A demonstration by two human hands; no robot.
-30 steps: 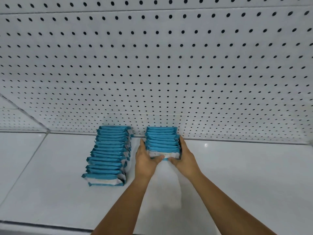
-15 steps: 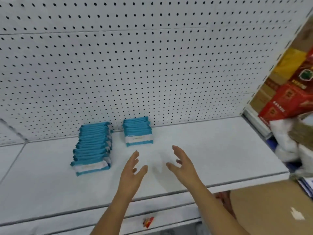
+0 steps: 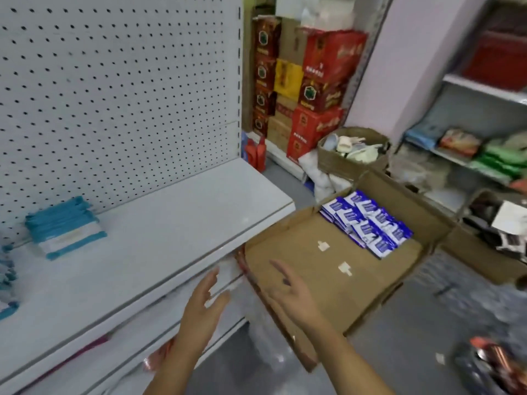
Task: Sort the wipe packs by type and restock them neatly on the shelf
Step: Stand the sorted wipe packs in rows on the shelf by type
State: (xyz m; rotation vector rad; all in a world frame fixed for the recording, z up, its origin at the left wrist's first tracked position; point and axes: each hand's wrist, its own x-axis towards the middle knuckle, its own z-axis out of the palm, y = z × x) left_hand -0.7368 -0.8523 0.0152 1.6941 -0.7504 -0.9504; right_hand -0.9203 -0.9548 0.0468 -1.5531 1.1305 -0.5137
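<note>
While its fingers (image 3: 210, 279) are spread, slack and empty, the left hand (image 3: 204, 305) hovers before the shelf (image 3: 171, 223) edge. Right hand (image 3: 298, 296): fingers (image 3: 281, 269) likewise loose, grasping nothing, over the near rim of the box (image 3: 313, 280). Box: open brown cardboard, on the floor (image 3: 427, 352) just right of the shelf, one corner under the shelf's end; two small white scraps (image 3: 333, 258) on its bottom. Blue packs (image 3: 368, 223): blue-and-white, in close rows in the box's far corner, well apart from both hands. Teal packs (image 3: 64, 229): one row on edge on the shelf, its back end against the pegboard (image 3: 114, 95); a second row (image 3: 7, 269) cut off by the left border. Beyond the shelf end: stacked red and yellow cartons (image 3: 322, 81), a basket (image 3: 353, 149) of pale items. Far right: further shelving (image 3: 470, 161) with green packets, blurred.
</note>
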